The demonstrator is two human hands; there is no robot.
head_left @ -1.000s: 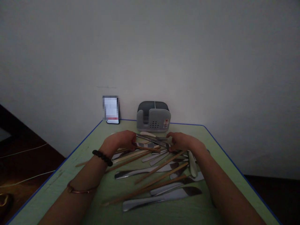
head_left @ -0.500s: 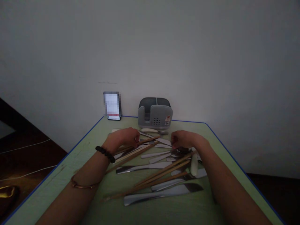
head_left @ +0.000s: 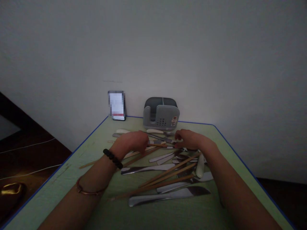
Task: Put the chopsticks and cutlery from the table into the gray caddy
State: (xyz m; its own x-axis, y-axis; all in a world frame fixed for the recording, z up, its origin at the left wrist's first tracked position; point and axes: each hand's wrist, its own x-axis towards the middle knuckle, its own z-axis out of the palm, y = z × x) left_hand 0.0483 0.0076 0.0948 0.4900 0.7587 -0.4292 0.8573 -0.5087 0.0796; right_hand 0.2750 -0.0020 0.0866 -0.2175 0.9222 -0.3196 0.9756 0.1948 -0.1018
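My left hand (head_left: 138, 141) is closed at the left side of a loose pile of cutlery. From its fingertips a wooden chopstick (head_left: 158, 145) points right. My right hand (head_left: 188, 138) hovers over the pile's far right, thumb and fingers curved but apart, beside the end of a metal table knife (head_left: 160, 137). A white-handled fork (head_left: 155, 131) lies beyond both hands. Nearer me are several chopsticks (head_left: 168, 175) and table knives, among them a large one (head_left: 168, 195) in front. A white handle (head_left: 200, 166) rests near my right wrist.
A grey, divided utensil holder (head_left: 168, 116) stands against the wall at the back of the green table (head_left: 100, 210). To its left a phone (head_left: 117, 105) leans on the wall. White cables (head_left: 31, 174) run past the table's left side.
My left hand has shifted slightly right, and the chopstick at its fingertips lies flatter. My right hand's fingers have spread apart. The view has moved a little.
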